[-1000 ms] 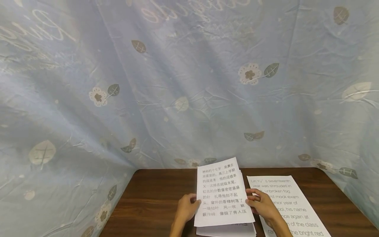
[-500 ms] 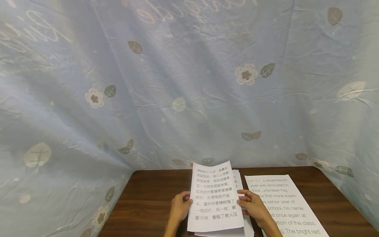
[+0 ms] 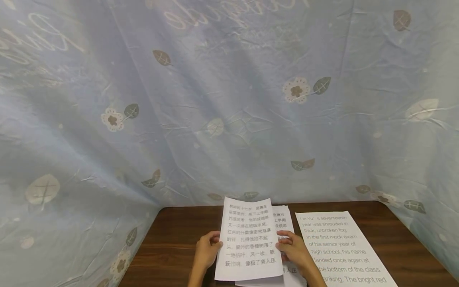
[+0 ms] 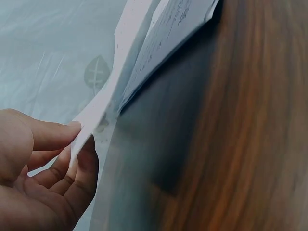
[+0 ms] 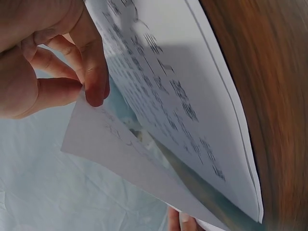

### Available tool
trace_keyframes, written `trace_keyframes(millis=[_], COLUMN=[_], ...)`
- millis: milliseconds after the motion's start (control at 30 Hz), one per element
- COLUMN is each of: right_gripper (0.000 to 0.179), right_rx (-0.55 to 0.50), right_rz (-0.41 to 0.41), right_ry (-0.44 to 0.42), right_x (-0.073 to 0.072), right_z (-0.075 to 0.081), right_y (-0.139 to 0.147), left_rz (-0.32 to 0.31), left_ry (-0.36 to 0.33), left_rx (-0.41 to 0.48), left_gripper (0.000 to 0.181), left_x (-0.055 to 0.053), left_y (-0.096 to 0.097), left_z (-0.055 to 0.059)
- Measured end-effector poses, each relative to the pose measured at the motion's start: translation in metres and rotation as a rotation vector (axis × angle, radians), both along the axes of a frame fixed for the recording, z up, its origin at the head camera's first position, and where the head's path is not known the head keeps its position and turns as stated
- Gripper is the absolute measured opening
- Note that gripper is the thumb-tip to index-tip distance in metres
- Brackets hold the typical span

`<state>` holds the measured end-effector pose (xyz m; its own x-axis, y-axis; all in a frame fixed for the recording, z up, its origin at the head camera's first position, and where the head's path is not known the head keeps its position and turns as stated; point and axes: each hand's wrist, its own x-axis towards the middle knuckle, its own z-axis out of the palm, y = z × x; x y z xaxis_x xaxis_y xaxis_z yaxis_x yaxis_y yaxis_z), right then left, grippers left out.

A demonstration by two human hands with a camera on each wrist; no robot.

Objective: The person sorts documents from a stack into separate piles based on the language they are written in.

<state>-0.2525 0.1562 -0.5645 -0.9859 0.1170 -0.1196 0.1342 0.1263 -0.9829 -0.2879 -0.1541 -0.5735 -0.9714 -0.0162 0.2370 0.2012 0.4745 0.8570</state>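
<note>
A white sheet of paper [image 3: 247, 239] printed with Chinese text is held up between my two hands, lifted over a paper stack. My left hand [image 3: 208, 250] pinches its left edge; in the left wrist view thumb and fingers [image 4: 86, 168] squeeze the bent margin. My right hand [image 3: 294, 251] pinches the opposite edge, and the right wrist view shows its fingertips [image 5: 96, 91] on the sheet's border. Beneath and to the right lies the stack of printed sheets [image 3: 283, 217], partly covered by the raised sheet. In the right wrist view the stack [image 5: 192, 72] rests below a gap under the sheet.
To the right on the dark brown wooden table [image 3: 172, 239] lies a white page with large English text [image 3: 340, 243]. A pale blue curtain [image 3: 251, 119] with flowers and leaves hangs behind the table and along its sides.
Both hands have carried the sheet leftward off the stack, uncovering more of the printed page underneath. The right hand has moved away from the English page, showing more of its text.
</note>
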Motion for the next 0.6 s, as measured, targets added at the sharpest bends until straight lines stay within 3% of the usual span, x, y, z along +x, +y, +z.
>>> trace_keyframes(millis=[333, 600], right_gripper=[0.052, 0.055], right_rx=[0.001, -0.003], right_rz=[0.05, 0.076], right_ry=[0.029, 0.031], right_x=[0.0, -0.003], right_z=[-0.001, -0.006], right_y=[-0.027, -0.046], left_rz=[0.031, 0.045], left_ry=[-0.017, -0.049], left_rx=[-0.005, -0.023], left_gripper=[0.033, 0.033], left_x=[0.003, 0.004], left_y=[-0.027, -0.048], left_z=[0.002, -0.002])
